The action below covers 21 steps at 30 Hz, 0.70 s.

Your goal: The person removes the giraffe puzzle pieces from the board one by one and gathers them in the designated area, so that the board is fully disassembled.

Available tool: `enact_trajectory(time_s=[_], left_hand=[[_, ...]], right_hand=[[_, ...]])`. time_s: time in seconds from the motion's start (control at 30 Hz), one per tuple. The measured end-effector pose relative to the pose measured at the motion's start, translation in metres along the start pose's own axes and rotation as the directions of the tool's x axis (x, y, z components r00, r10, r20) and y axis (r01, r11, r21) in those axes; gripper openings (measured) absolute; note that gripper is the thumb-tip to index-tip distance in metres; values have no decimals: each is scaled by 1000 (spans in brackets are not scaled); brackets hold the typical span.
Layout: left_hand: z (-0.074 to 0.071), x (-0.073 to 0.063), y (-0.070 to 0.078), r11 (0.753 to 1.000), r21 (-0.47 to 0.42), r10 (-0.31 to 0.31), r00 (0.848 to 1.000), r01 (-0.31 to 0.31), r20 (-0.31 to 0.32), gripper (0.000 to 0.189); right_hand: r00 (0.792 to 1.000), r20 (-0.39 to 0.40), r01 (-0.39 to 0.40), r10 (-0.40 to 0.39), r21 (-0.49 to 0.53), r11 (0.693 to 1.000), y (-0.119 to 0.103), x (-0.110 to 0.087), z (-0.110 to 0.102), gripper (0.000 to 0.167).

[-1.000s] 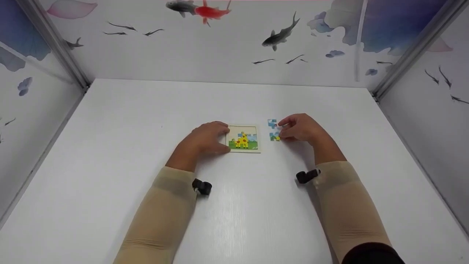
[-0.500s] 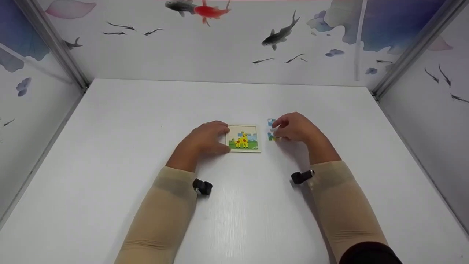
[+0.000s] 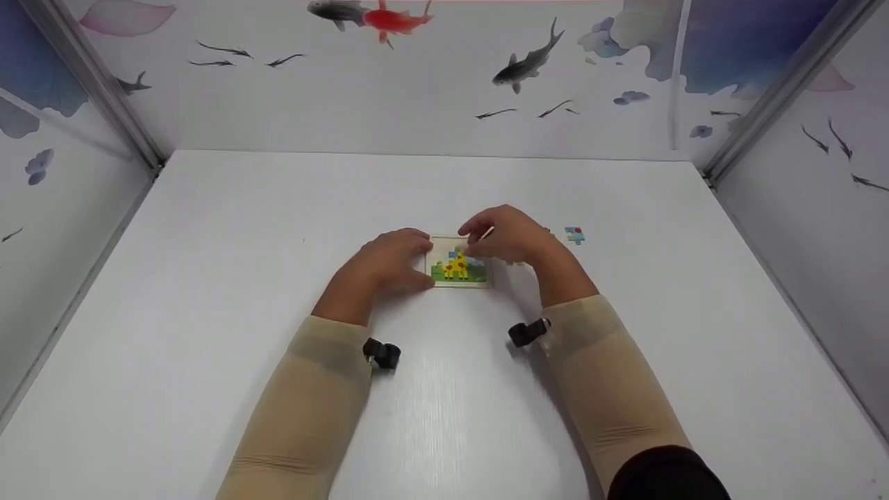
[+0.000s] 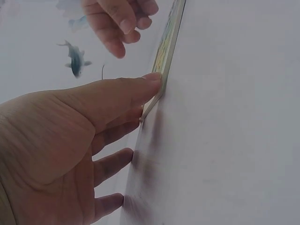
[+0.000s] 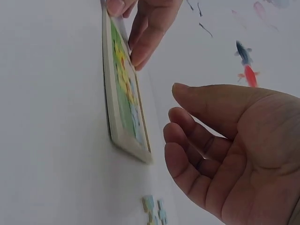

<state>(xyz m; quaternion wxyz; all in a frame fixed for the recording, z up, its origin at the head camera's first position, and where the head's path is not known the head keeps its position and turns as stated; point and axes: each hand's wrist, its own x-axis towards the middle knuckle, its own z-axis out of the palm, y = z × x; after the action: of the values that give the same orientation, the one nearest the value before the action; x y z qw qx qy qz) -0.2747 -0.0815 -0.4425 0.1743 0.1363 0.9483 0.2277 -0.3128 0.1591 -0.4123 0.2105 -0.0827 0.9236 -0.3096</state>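
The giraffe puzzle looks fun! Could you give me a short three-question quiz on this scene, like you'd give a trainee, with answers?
1. Multiple choice: which animal is pictured in the puzzle tray?
A) Elephant
B) Giraffe
C) Lion

2. True or false: in the head view, the loose puzzle piece lies to the left of the tray.

3. Short answer: which hand grips the tray?

Key:
1. B.
2. False; the loose puzzle piece lies to the right of the tray.
3. The left hand, at the tray's left edge; the right hand hovers above the tray.
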Motion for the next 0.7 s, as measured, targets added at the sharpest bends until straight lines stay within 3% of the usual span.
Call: enact_trajectory(time_s=[0.17,0.37,0.7], left_hand=[[0,1,-2,999,32,26,1000,-26,2,71],[-1,3,-3,998,48,45,999,-46,15,73],[-1,2,-2,999,23,34,999,-34,14,72]], right_hand=[[999,28,26,-26,-5,1000,-5,6,13,32],[998,59,-7,8,-25,1000,-1,10,21,38],[995,102,7,3,-97,995,-4,10,27,43]])
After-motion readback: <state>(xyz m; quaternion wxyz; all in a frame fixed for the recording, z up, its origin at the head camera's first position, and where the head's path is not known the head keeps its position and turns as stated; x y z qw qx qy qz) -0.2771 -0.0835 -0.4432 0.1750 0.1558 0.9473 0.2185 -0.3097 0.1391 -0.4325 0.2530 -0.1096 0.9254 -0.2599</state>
